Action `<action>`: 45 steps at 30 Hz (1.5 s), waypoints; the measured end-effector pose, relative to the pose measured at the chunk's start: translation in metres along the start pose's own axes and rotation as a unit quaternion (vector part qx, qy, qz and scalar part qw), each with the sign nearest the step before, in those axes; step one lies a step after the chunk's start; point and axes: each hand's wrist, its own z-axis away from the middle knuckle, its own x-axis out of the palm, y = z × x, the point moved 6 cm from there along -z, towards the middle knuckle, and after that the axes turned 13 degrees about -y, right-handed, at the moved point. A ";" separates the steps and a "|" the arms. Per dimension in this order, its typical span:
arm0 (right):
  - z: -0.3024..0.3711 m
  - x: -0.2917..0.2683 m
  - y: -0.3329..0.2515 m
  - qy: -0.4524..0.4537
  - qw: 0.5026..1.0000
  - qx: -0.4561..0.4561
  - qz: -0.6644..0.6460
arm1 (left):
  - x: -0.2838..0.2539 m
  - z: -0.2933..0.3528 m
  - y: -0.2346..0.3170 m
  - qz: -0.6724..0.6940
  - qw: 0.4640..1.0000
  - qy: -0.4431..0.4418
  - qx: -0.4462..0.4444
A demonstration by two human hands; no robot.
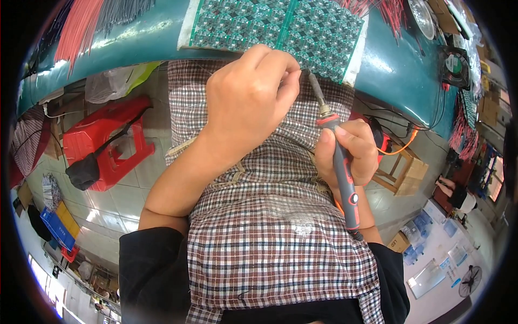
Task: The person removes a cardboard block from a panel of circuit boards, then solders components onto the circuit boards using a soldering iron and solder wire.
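Teal bench [154,40] runs across the top of the frame, with tiled floor [100,202] below it at left. On the bench, at top centre, we see the circuit board [237,21], a green sheet of many small repeated units, lying on a white backing [186,27].

Our right hand [350,148], right of centre, is curled around the grey-and-red handle of the iron [344,173], with the thumb along its upper part. The iron slants up and to the left, its dark tip [314,83] near the lower edge of the board and just beside the left fingertips.

Our left hand [245,89], at upper centre, is bent inward, thumb and forefinger drawn together in a pinch; the view is poor there, and we cannot tell whether something thin is between them.

Red wires [75,32] and grey wires [121,13] lie in bundles at upper left, with more red strands [393,19] at upper right. Near the right edge we see a black fan [456,66]. A checked apron [270,216] fills the middle, between a red stool [105,140] at left and a wooden stool [408,173] at right.
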 end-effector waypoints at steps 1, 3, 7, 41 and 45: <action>0.001 0.000 0.000 0.001 1.000 0.002 0.000 | 0.001 0.000 -0.001 0.000 1.000 -0.002 0.000; 0.001 0.000 0.000 0.001 1.000 0.005 -0.001 | 0.002 0.000 -0.001 0.000 1.000 -0.005 0.000; 0.001 0.000 -0.001 -0.004 1.000 0.003 0.011 | 0.005 -0.001 0.000 0.007 1.000 -0.007 0.006; -0.021 -0.011 0.012 0.032 0.998 -0.003 -0.048 | -0.003 -0.014 0.003 -0.020 0.999 0.037 -0.003; -0.022 -0.010 0.014 0.024 0.999 0.008 -0.047 | -0.002 -0.016 0.004 -0.035 0.999 0.039 0.005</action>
